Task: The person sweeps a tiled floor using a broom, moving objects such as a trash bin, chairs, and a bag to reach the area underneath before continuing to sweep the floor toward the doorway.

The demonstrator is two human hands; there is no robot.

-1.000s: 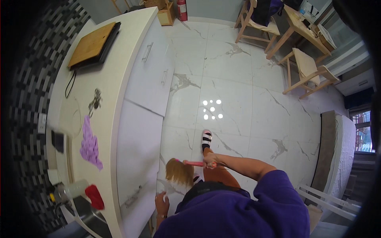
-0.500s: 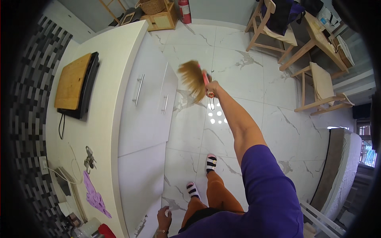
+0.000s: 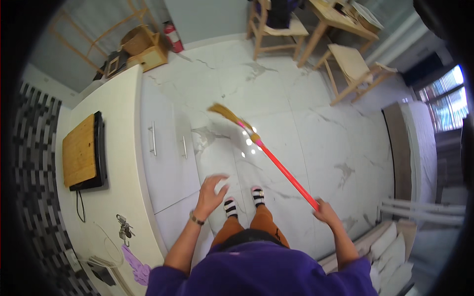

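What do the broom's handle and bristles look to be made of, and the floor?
Handle: probably plastic or plastic-coated, judging by its smooth, even, bright red surface.
Bristles: likely dried grass or similar plant fibre, matte and tan, gathered in a flared bundle.
Floor: glossy tiles, perhaps porcelain or polished stone. Grey veins, straight joints and reflected lights show, but fit either.

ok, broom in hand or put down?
In hand: the right hand grips the broom's red handle near its end. Can't tell if the bristles touch the floor.
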